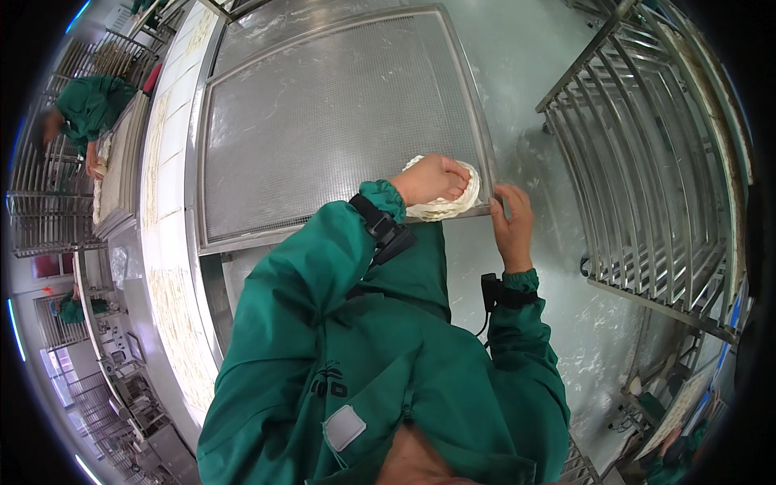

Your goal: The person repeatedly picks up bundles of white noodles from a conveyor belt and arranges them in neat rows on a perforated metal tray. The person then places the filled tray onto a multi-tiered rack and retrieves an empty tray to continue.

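My left hand [431, 179] lies with curled fingers on a round, pale, folded bundle [445, 210]; whether it is dough strands or cloth cannot be told. The bundle sits at the near right corner of a large metal tray with a wire mesh surface [327, 121]. Just right of that corner is my right hand [514, 224], its thumb and fingers apart and holding nothing, with the thumb at or close to the tray's frame. Both forearms wear green sleeves and black straps.
Along the tray's left side runs a white belt [182, 291] with pale strands on it. A wheeled metal rack [642, 176] stands at the right. At the far left, a co-worker in green [97, 109] leans over stacked boards [124, 163]. Another person's arms [673, 445] show at the lower right.
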{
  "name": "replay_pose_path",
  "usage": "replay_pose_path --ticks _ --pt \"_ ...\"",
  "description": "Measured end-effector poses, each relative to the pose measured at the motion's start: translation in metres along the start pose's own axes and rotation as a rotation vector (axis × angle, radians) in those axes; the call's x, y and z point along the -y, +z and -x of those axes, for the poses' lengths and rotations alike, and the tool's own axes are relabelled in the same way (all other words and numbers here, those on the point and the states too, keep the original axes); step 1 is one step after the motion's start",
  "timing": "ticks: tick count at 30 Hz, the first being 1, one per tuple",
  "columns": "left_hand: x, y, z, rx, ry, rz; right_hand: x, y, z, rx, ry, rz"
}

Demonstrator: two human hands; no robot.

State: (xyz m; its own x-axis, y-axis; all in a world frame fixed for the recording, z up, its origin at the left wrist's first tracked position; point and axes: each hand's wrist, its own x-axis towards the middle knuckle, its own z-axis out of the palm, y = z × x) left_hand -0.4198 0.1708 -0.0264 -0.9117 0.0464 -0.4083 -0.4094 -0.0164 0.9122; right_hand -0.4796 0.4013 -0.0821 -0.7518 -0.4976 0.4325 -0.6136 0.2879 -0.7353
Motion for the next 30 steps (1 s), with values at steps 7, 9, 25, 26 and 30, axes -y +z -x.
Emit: replay_pose_path --ticks 7,9,25,26,30 --pt "0.062 -0.001 -0.005 -0.677 0.498 -0.728 -0.002 0.017 -0.016 0.122 -0.33 0.13" --pt "0.071 -0.007 -0.01 -0.656 0.408 -0.788 -0.016 0.026 -0.035 0.177 -0.384 0.287" --pt "0.068 -0.022 -0.035 -0.604 0.455 -1.108 -0.014 0.058 -0.095 0.309 -0.318 0.309" --pt "0.067 -0.019 -0.038 -0.563 0.407 -1.09 -0.02 0.062 -0.101 0.376 -0.237 0.277" --pt "0.064 -0.015 -0.046 -0.565 0.406 -1.073 -0.054 0.056 -0.102 0.556 -0.198 0.465"
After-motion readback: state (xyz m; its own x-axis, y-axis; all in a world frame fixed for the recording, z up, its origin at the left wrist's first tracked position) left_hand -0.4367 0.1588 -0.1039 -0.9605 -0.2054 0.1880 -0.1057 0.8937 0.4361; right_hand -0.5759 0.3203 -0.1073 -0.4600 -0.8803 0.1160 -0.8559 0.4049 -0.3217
